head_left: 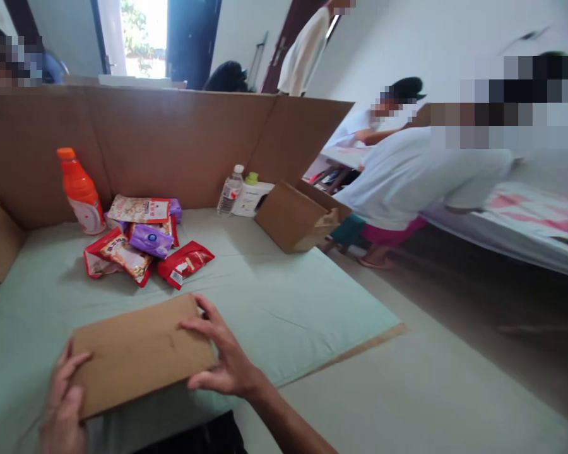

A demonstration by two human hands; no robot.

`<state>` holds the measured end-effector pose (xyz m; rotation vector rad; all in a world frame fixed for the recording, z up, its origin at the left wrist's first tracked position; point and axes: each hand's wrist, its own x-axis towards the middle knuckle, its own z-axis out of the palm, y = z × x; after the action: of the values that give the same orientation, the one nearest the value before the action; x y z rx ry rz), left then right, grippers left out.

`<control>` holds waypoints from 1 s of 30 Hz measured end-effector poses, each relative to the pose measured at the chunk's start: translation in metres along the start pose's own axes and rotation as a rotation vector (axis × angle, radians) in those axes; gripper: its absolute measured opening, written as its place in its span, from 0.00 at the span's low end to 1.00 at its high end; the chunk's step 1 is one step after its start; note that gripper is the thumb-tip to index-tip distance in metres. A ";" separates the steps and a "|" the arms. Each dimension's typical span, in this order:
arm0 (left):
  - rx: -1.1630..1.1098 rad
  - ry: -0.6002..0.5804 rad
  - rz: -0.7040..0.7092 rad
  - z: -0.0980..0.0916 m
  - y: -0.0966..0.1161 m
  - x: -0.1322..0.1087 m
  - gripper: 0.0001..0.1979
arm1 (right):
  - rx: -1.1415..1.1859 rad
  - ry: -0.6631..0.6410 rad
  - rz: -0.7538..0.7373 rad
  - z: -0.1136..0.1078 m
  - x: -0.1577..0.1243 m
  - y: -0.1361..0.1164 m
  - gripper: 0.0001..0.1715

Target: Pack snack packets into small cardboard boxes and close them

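A flat brown cardboard box is held between my two hands near the front of the table, its broad side facing up. My left hand grips its left end, the fingers over the edge. At the other end, my right hand clasps the right side with fingers and thumb apart around it. Just beyond the box lies a pile of snack packets, among them a red packet, a red and white packet and a purple packet. The box's underside is hidden.
An orange bottle, a clear water bottle and a white bottle with a green cap stand along the cardboard screen. An open cardboard box sits at the right edge of the green cloth. Several people are nearby.
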<state>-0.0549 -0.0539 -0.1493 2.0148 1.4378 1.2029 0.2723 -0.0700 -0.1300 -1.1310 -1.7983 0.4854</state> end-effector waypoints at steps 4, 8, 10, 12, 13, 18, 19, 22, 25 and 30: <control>-0.249 -0.178 -0.007 0.085 0.076 0.023 0.17 | -0.156 0.203 0.127 -0.071 -0.082 0.018 0.45; -0.411 -0.400 0.125 0.164 0.139 0.066 0.18 | -0.331 0.395 0.249 -0.120 -0.143 0.033 0.39; -0.437 -0.543 0.177 0.203 0.165 0.089 0.19 | -0.385 0.499 0.297 -0.139 -0.158 0.044 0.39; -0.441 -0.655 0.223 0.245 0.189 0.112 0.19 | -0.427 0.612 0.369 -0.157 -0.166 0.057 0.38; -0.442 -0.692 0.241 0.266 0.201 0.123 0.19 | -0.445 0.670 0.417 -0.166 -0.167 0.064 0.38; -0.428 -0.874 0.294 0.370 0.265 0.176 0.13 | -0.583 1.007 0.525 -0.208 -0.159 0.104 0.37; -0.418 -0.897 0.292 0.388 0.277 0.184 0.13 | -0.620 1.062 0.523 -0.215 -0.155 0.112 0.39; -0.369 -0.911 0.267 0.431 0.308 0.201 0.16 | -0.704 1.154 0.530 -0.238 -0.147 0.137 0.42; -0.322 -0.879 0.239 0.454 0.324 0.203 0.16 | -0.762 1.199 0.558 -0.258 -0.144 0.160 0.45; -0.293 -0.849 0.209 0.459 0.314 0.183 0.24 | -0.812 1.254 0.605 -0.286 -0.138 0.188 0.51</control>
<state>0.5173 0.0602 -0.1035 2.0928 0.6118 0.4515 0.6306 -0.1334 -0.1920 -1.9159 -0.4672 -0.6308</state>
